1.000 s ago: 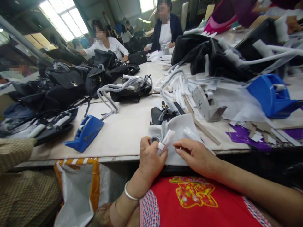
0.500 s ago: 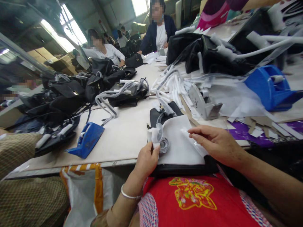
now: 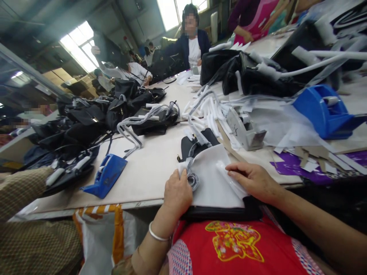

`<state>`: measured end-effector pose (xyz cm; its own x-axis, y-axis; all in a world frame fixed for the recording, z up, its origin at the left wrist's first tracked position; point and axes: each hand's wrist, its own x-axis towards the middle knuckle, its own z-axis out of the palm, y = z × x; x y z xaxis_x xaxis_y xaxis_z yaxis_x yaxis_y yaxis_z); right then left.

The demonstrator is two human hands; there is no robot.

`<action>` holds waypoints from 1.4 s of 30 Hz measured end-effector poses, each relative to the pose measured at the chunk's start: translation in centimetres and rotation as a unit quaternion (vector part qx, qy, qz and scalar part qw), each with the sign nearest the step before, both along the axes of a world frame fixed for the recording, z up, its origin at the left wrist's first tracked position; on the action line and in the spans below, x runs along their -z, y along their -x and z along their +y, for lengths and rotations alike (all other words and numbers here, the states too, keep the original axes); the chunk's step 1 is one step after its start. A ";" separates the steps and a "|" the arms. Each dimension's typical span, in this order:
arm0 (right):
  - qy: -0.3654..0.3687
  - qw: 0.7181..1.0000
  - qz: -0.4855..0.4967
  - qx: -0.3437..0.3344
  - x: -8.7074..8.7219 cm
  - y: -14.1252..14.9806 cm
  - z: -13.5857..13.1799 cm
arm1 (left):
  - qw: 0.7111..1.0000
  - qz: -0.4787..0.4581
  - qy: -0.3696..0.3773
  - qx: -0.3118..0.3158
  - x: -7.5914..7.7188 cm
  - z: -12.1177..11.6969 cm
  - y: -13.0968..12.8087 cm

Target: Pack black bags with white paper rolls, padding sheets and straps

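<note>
A black handbag (image 3: 222,214) lies at the table's front edge, against the red apron. A white foam sheet (image 3: 210,177) covers most of it. My left hand (image 3: 178,193) is closed on a plastic-wrapped strap (image 3: 191,180), coiled at the sheet's left side; some of its fingers are hidden. On the other side, my right hand (image 3: 255,182) pinches the curled right edge of the foam sheet between thumb and fingers. Beyond the sheet, the bag's black flap (image 3: 210,135) shows, with more wrapped strap over it.
A blue tape dispenser (image 3: 107,173) stands to the left, another blue dispenser (image 3: 323,110) to the right. A grey metal dispenser (image 3: 245,130) sits near white foam sticks (image 3: 210,107). Black bags (image 3: 83,118) are piled left. A co-worker's checked sleeve (image 3: 27,187) reaches in.
My left hand has shifted its grip over the coiled strap, fingers now further around it. The sheet's right edge stays in my right hand. Across the table, a person has raised a black bag.
</note>
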<state>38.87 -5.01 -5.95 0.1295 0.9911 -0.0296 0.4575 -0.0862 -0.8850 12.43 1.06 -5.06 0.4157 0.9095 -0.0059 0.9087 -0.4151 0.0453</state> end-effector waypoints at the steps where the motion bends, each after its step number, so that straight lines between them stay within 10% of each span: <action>1: 0.009 1.000 0.003 0.000 0.2 -0.1 0.1 | 1.000 -0.008 0.015 0.010 -0.2 0.4 0.3; 8: -0.078 0.993 -0.068 -0.052 -0.5 -0.2 1.2 | 0.978 -0.182 0.084 0.061 -1.0 2.2 1.7; 15: -0.280 0.912 -0.232 -0.192 -2.3 1.9 7.6 | 0.951 -0.292 0.098 -0.004 0.2 6.6 3.5; 22: -0.122 0.855 -0.406 -0.300 -1.9 5.3 12.7 | 0.973 -0.191 0.113 0.065 0.3 9.5 3.6; 32: 0.014 0.872 -0.433 -0.228 0.4 7.6 15.0 | 0.981 -0.117 0.124 -0.095 3.5 13.2 0.6; 42: -0.044 0.902 -0.361 -0.233 -0.3 3.3 14.2 | 0.970 -0.207 0.071 -0.104 3.1 11.3 3.1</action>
